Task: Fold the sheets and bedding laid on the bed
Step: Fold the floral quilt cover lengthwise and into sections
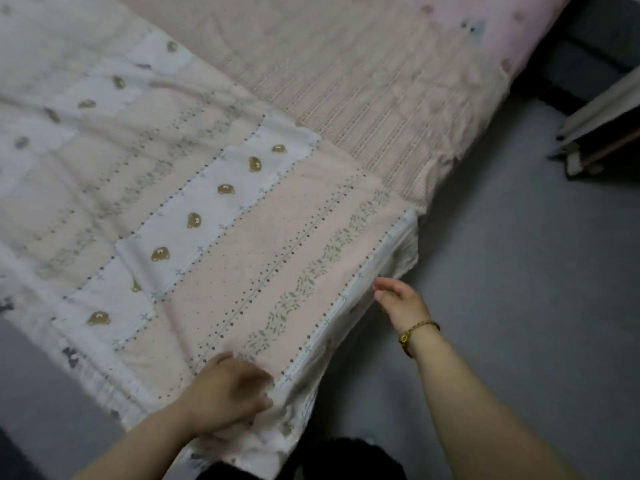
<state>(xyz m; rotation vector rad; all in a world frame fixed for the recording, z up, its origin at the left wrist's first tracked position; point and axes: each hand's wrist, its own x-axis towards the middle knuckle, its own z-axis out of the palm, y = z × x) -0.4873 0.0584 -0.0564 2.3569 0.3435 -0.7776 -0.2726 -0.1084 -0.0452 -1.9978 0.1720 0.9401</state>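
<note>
Bed [398, 109]: takes up most of the view, covered by a beige ribbed sheet [363, 81]. Pink printed bedding [485, 32] at its far corner.
Quilt [214, 216]: pale pink and white patchwork with small brown bears, dotted lines and leaf sprigs; laid over the bed's near part, its edge hanging off the bed's near side.
Left hand [228, 393]: palm down on the quilt's near corner, fingers curled, pressing the fabric; a pinch cannot be told.
Right hand [398, 303]: spread, fingers loose, just beside the quilt's hanging edge. Gold bracelet [415, 336] on the wrist.
Floor [519, 271]: grey, beside the bed. White-edged dark furniture [602, 126] stands off the bed's far corner.
</note>
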